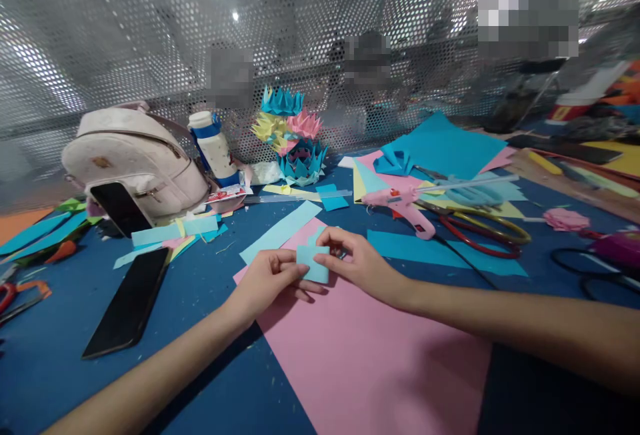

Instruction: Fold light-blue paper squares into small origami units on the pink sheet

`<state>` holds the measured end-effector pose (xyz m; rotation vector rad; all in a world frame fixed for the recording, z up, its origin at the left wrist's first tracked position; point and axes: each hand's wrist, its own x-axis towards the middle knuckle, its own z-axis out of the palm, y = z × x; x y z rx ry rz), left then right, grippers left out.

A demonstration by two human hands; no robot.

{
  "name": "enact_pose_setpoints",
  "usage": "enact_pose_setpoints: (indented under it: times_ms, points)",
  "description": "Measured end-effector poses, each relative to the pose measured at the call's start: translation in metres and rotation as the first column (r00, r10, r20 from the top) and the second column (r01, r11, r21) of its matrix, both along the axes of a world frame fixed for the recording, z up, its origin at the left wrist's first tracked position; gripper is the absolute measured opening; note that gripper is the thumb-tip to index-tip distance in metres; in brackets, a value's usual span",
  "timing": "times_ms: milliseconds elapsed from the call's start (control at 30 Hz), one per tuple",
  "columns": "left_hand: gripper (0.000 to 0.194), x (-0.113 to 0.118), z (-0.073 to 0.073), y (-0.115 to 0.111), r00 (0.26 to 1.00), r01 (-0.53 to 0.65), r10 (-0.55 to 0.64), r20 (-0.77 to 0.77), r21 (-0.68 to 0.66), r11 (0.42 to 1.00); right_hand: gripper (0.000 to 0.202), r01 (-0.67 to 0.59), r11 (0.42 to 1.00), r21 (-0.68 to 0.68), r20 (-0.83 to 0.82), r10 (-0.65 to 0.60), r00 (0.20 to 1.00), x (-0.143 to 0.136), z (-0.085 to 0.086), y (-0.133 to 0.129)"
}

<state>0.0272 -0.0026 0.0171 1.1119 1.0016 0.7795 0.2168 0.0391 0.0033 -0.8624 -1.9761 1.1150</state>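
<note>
Between my two hands is a small folded piece of light blue paper [314, 267], held above a large pink paper sheet [380, 341]. My left hand [274, 275] pinches its left side, thumb on the front and fingers behind. At its upper right, my right hand [356, 263] grips the paper between thumb and fingers. A bit of the same light blue paper sticks up behind the fold. Just beyond my left hand lies a light blue paper strip [280, 229]. Past my right hand rests a pink glue gun [400, 205].
Red and yellow handled scissors [483, 238] lie on a blue strip at right. A black phone [129, 305] lies at left, near a white backpack [135, 155] and a bottle [215, 148]. Folded paper flowers [303, 163] stand at the back, beside blue sheets [445, 145].
</note>
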Motion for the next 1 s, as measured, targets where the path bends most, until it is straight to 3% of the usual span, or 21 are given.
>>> enact_pose_setpoints:
  times_ms: [433,667,1000]
  points:
    - [0.028,-0.0008,-0.0001,0.0006,0.999,-0.028,0.028,0.023,0.011,1.000,0.017,-0.003,0.999,-0.038,0.003,0.003,1.000,0.0001,-0.0024,0.0012]
    - [0.034,-0.0007,-0.0017,-0.0001,0.997,-0.046,0.042,0.063,0.049,0.998,0.024,-0.023,0.991,-0.132,-0.048,0.017,0.999,-0.0020,-0.0017,0.0031]
    - [0.036,-0.0001,-0.0015,-0.0006,0.996,-0.057,0.054,0.072,0.036,0.998,0.026,-0.013,0.991,-0.134,-0.029,0.009,1.000,-0.0017,-0.0006,0.0034]
